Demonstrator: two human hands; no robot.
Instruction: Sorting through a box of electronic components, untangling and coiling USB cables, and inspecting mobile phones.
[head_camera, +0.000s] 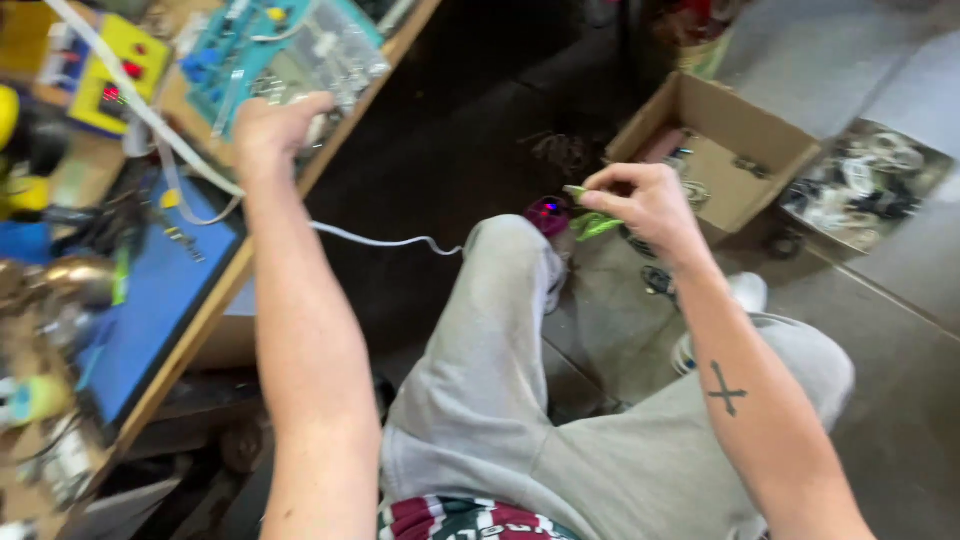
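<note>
My left hand (268, 128) rests at the edge of the wooden workbench (205, 310), its fingers on a green circuit board (290, 55) with metal parts. My right hand (640, 200) is stretched out over the floor to the right of my knee, pinching a small green object (592, 222) between thumb and fingers. Just left of it a small dark device with a red and purple glow (548, 212) sits by my knee. A white flat cable (380, 240) runs from the bench toward that knee.
A blue mat (160, 300) covers the bench, with a yellow box with red buttons (115, 75) and tools at the left. An open cardboard box (720, 150) with small parts stands on the floor to the right. Beyond it lies a tray of coiled parts (865, 185).
</note>
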